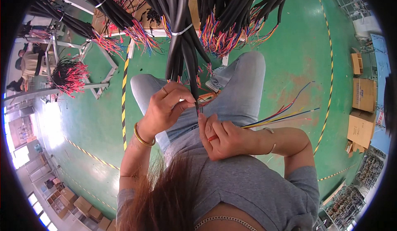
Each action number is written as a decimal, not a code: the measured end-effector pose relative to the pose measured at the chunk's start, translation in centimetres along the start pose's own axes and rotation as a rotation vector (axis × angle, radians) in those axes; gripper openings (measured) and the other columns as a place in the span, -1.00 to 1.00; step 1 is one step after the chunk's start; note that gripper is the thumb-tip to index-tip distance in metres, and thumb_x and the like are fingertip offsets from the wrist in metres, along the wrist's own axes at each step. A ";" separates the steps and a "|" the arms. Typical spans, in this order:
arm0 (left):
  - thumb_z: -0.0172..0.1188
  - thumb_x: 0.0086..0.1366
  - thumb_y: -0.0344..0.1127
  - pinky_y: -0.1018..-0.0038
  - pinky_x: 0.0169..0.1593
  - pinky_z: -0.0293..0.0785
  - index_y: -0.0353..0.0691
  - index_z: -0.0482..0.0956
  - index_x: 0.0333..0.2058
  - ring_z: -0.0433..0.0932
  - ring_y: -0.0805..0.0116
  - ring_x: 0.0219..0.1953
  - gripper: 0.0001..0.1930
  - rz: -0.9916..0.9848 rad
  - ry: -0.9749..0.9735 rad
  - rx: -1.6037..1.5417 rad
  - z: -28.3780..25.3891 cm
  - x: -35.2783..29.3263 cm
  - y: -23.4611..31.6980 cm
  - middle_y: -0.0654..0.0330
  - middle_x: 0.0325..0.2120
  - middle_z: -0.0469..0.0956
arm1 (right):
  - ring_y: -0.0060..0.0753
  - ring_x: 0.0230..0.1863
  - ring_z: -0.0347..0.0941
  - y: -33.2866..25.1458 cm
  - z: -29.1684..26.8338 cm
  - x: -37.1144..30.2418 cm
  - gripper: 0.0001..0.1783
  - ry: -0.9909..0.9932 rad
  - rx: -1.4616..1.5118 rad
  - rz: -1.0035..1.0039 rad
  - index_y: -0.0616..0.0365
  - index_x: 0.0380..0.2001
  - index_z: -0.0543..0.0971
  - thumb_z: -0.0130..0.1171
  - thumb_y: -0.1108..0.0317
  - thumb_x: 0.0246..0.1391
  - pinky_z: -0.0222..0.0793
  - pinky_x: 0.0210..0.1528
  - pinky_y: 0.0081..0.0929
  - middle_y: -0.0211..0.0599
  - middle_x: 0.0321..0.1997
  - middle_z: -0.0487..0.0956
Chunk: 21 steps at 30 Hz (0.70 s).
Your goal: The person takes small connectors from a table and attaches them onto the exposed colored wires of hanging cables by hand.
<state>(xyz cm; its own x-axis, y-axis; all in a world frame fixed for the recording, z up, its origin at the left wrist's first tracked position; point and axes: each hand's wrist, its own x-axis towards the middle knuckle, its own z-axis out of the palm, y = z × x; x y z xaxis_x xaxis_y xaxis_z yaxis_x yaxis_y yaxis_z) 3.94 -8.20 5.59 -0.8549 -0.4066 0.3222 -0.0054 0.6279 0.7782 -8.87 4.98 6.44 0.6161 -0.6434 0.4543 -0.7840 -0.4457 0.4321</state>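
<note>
My left hand (167,107), wearing a ring and a gold bangle, pinches the dark end of a black cable (191,65) above my lap. Right beside it my right hand (219,136) is closed around coloured wires (285,112); their blue, red and yellow ends fan out past its little-finger side. Between my fingertips a short stretch of wire shows, partly hidden. The cable hangs from a thick black bundle bound with a white cable tie (182,29). Other cut cable ends of that bundle hang next to my left hand.
More black cable bundles (244,8) with bare coloured wire ends hang at the far side, over a wooden board (192,3). Metal frames (109,65) stand on the left. Cardboard boxes (360,127) line the right. Striped tape (125,103) marks the green floor. A person (35,61) is at the far left.
</note>
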 end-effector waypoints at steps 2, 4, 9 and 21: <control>0.12 -0.22 -0.63 0.53 -0.45 0.28 -0.29 0.35 -0.57 0.34 0.32 -0.53 -0.81 0.081 -0.015 0.068 0.0 0.2 -0.1 0.20 -0.60 0.36 | -0.56 -0.64 0.25 0.0 -0.1 0.0 -0.75 -0.014 0.019 -0.004 0.43 -0.55 0.46 -0.08 0.50 -0.41 -0.10 -0.71 -0.78 -0.24 -0.71 0.39; 0.10 -0.21 -0.62 0.50 -0.39 0.24 -0.28 0.34 -0.56 0.33 0.31 -0.52 -0.81 0.103 -0.044 0.174 0.1 0.6 0.3 0.20 -0.60 0.33 | -0.57 -0.65 0.24 0.1 -0.1 -0.1 -0.75 -0.019 0.040 0.005 0.43 -0.54 0.46 -0.07 0.51 -0.42 -0.11 -0.71 -0.78 -0.26 -0.73 0.37; 0.06 -0.21 -0.63 0.50 -0.30 0.14 -0.26 0.29 -0.55 0.29 0.31 -0.50 -0.80 0.124 -0.008 0.282 0.4 -0.6 0.3 0.20 -0.60 0.29 | -0.62 -0.67 0.19 0.4 -0.4 -0.5 -0.73 -0.016 0.147 0.064 0.44 -0.52 0.45 -0.05 0.53 -0.45 -0.05 -0.73 -0.78 -0.33 -0.71 0.33; 0.04 -0.09 -0.66 0.56 -0.37 0.29 -0.33 0.41 -0.43 0.38 0.37 -0.42 -0.81 -0.122 0.294 -0.209 0.6 -1.4 0.2 0.18 -0.48 0.37 | -0.63 -0.72 0.11 0.8 0.2 -1.0 -0.69 0.203 0.417 0.310 0.42 -0.48 0.44 0.02 0.58 -0.50 0.00 -0.78 -0.80 -0.34 -0.66 0.37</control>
<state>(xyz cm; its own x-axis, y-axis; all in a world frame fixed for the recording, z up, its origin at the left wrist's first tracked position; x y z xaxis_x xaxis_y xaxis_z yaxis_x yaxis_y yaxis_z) 4.85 -7.09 4.98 -0.6689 -0.6621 0.3379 0.0344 0.4265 0.9038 -10.14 5.14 6.22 0.3217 -0.6692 0.6698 -0.8688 -0.4899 -0.0721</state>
